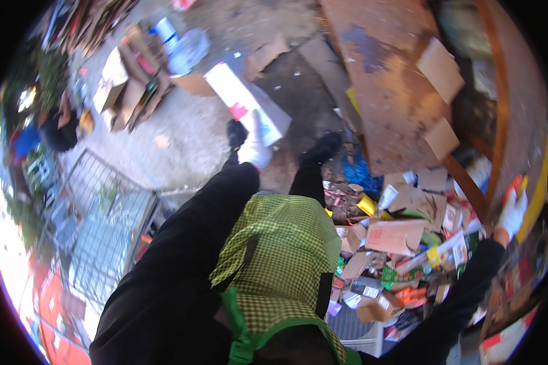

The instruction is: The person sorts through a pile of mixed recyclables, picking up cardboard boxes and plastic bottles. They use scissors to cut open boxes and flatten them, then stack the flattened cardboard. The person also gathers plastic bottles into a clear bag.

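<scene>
left hand (254,146) (gloved) grips a white carton (243,103), its long axis slanting up-left; right hand (512,210) unclear.

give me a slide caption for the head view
Left hand grips a flat white carton; right hand reaches over a cardboard scrap pile.

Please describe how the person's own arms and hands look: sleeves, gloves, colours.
Both arms wear long black sleeves. The left hand is covered by a white glove. The right hand also has a white glove, with an orange cuff at the wrist.
</scene>
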`<state>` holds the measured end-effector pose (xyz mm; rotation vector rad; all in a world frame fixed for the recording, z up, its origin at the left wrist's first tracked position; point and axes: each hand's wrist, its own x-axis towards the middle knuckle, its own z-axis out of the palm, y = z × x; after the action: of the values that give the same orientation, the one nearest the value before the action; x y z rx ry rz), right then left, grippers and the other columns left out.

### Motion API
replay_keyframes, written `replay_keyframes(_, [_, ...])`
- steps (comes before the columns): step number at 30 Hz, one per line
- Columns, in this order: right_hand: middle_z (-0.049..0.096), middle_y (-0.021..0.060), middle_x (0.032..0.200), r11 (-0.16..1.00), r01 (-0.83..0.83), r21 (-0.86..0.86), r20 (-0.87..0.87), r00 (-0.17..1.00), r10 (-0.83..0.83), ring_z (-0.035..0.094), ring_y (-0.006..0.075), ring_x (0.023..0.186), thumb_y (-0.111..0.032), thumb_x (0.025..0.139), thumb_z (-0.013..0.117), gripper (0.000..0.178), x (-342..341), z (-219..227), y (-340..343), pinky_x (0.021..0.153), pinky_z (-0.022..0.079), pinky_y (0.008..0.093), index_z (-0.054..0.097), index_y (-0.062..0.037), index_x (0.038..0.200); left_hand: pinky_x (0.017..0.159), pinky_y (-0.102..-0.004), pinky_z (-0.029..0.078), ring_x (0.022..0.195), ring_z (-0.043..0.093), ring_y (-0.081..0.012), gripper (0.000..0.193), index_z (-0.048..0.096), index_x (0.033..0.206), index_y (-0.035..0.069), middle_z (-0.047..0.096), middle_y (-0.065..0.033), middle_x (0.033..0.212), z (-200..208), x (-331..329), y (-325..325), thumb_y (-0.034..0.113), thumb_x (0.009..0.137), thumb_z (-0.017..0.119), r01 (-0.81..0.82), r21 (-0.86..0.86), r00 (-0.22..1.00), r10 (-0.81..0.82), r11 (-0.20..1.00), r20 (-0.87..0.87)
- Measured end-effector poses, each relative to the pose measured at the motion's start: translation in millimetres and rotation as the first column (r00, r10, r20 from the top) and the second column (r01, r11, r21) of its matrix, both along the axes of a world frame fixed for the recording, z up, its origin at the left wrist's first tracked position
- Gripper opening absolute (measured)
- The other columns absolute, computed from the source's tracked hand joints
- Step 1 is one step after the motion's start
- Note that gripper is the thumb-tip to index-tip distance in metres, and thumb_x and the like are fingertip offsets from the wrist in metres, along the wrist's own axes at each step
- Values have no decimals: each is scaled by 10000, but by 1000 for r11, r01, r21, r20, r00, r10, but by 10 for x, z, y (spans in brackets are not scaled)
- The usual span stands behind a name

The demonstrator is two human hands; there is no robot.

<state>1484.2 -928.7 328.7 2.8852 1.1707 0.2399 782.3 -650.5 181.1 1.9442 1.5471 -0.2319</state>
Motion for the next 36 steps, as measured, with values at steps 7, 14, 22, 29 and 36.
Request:
replay_keyframes(7, [627,99,904,863,390,-320,-393,775,-496,594,183,702,-222,901,648,397,45,318,434,629,500,305,612,8,1222,758,-504,545,882,700,-487,1162,-212,1601,227,687,-316,1113,-67,-420,-201,276,888,704,-291,-248,947,242,924,-211])
replay_keyframes(14, [500,-72,736,886,424,-188,-965,87,-247,474,27,569,-294,1017,579,197,-3476,206,1348,490,369,207,613,-102,1046,775,-462,563,872,720,-431,1140,-198,1599,150,710,-270,1065,-156,-948,-513,276,899,692,-296,-222,954,274,929,-125])
replay_keyframes(22, [536,25,763,859,-289,-422,-751,-419,-510,539,104,680,-300,904,748,338,-5731,-659,1786,654,490,295,525,-50,947,838,-390,549,957,699,-344,984,-18,1630,275,677,-182,1139,-132,-1037,-473,338,944,684,-344,-351,914,396,871,88])
replay_keyframes(29, [474,-48,729,878,-222,-425,-705,-527,-475,462,32,593,-307,935,707,304,-5829,-684,1841,494,369,211,488,-99,950,717,-370,577,732,709,-241,720,249,1594,236,703,-95,870,7,-1072,-302,228,991,641,-226,-214,936,273,950,223])
replay_keyframes(36, [465,-68,737,758,-119,-642,-582,-568,-582,431,32,558,-621,899,685,598,-5861,-391,1847,495,339,189,513,-81,1086,724,-398,582,814,725,-325,794,321,1574,298,706,-155,972,12,-1188,-254,52,890,639,-163,-275,938,235,948,255])
